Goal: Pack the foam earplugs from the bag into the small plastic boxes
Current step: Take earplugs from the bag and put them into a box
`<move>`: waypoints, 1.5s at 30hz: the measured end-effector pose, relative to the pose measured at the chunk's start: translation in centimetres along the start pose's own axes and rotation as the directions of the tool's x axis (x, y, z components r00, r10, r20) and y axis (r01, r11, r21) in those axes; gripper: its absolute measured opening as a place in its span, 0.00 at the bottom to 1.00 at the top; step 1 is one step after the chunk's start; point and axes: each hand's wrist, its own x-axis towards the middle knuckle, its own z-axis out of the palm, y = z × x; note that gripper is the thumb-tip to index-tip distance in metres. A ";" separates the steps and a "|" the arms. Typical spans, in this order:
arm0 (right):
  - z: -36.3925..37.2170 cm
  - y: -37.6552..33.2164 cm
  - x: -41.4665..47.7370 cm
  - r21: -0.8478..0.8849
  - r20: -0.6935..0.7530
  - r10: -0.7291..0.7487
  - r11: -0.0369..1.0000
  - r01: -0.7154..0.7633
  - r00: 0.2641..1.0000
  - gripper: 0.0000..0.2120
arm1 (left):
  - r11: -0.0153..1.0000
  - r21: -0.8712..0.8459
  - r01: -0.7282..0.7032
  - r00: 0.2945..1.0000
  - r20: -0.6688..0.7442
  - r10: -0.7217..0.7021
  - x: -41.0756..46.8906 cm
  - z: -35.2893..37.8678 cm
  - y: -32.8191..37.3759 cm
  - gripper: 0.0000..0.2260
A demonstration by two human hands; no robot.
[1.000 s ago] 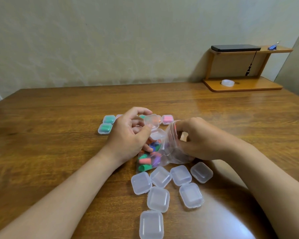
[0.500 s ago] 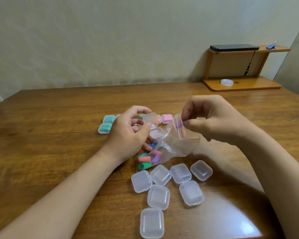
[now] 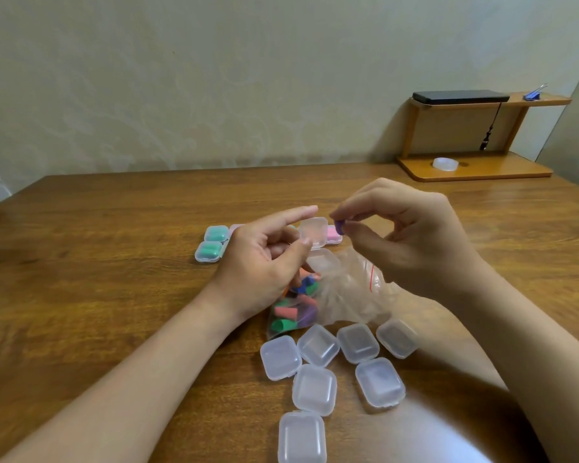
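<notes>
Head view, table [image 3: 97, 295]: wide brown wood runs from its left edge to the filled boxes [image 3: 209, 250].
Left hand [image 3: 261, 262]: holds the open box [image 3: 315, 235], lid up.
Purple earplug [image 3: 340, 227]: pinched by the right hand [image 3: 415, 242], near the lid.
Bag [image 3: 351, 289]: lies below both hands, with earplugs [image 3: 290, 312] at its left end.
Empty boxes [image 3: 318, 344]: shut, near the table's front edge.

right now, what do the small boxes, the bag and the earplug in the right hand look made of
Boxes: hard translucent plastic, slightly frosted; the table grain shows through. Bag: thin clear film, crinkled, red seal line. Earplug, pinched in the right hand: matte purple, probably foam.
</notes>
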 end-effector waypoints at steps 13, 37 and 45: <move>1.2 -0.1 -0.4 -0.115 0.141 -0.020 0.993 0.037 0.990 0.12 | 0.990 -0.140 0.035 0.997 0.070 -0.025 -0.1 0.2 0.4 0.20; 1.9 -0.3 -0.5 0.005 0.050 0.128 0.992 -0.128 0.991 0.11 | 0.972 -0.222 0.078 0.996 0.055 -0.068 -0.1 0.2 0.8 0.23; 2.0 -0.6 -0.5 0.000 0.042 0.158 0.987 -0.158 0.987 0.09 | 0.972 -0.219 0.082 0.996 0.049 -0.073 -0.1 0.2 0.8 0.23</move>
